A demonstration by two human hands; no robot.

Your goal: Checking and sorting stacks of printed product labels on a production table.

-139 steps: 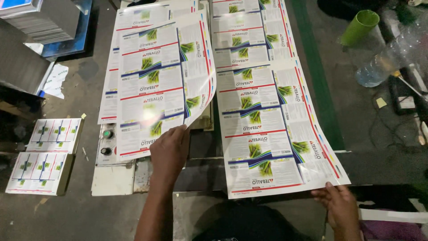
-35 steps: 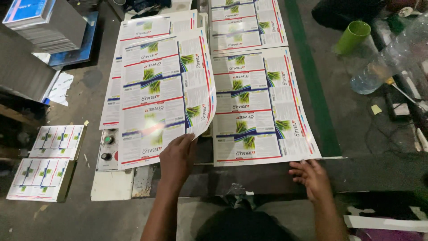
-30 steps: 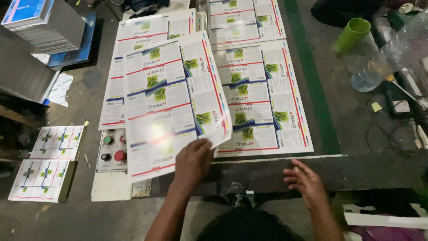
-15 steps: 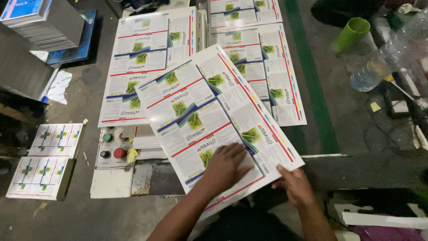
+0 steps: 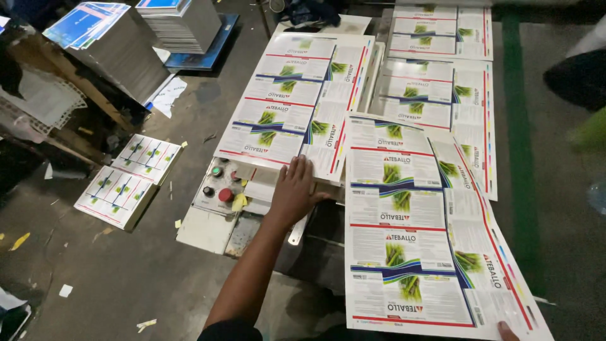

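Left hand [image 5: 293, 192] flat, fingers spread, on the near edge of the white printed label sheet stack [image 5: 293, 101]; right hand [image 5: 507, 330], grip hidden, touches the loose glossy printed sheet [image 5: 423, 233] beside that stack, which may slide off.

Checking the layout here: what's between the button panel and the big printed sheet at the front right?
In the head view, the left hand lies flat between button panel and front sheet.

Print shop — printed sheets [image 5: 413, 233], paper stacks [image 5: 183, 25], control buttons [image 5: 218, 183].

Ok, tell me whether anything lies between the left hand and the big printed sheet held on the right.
Nothing visible does. The left hand rests flat on the near edge of the left stack of sheets, and the big printed sheet starts just beside it. The right hand grips that sheet's near corner.
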